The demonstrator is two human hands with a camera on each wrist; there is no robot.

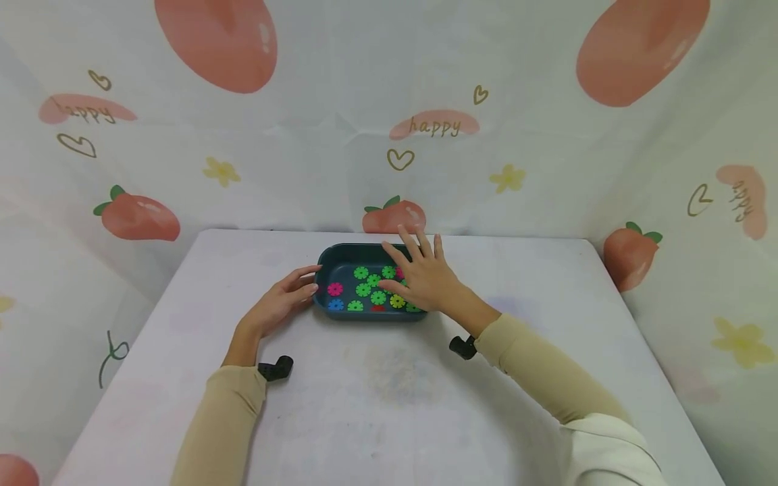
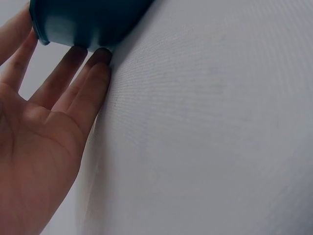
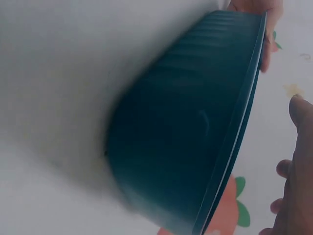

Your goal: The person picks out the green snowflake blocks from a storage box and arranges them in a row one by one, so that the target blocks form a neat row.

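Note:
A dark teal oval tray (image 1: pixel 371 316) stands toward the back of the table, with several small notched plastic discs lying in it. Most are green discs (image 1: pixel 362 289); a pink disc (image 1: pixel 335 289), a blue disc (image 1: pixel 335 305), a yellow disc (image 1: pixel 398 301) and a partly seen red disc (image 1: pixel 377 308) lie among them. My left hand (image 2: pixel 44 122) touches the tray's left end with its fingertips, the fingers fairly straight. Over the right end, my right hand (image 1: pixel 428 280) is spread wide, holding nothing visible and hiding part of the discs. The right wrist view shows its fingers above the rim.
The white table (image 1: pixel 389 412) extends in front of the tray and to both sides. Behind it hangs a pale cloth (image 1: pixel 304 175) printed with fruit, hearts and flowers. Black wrist devices (image 1: pixel 276 368) sit by both sleeves.

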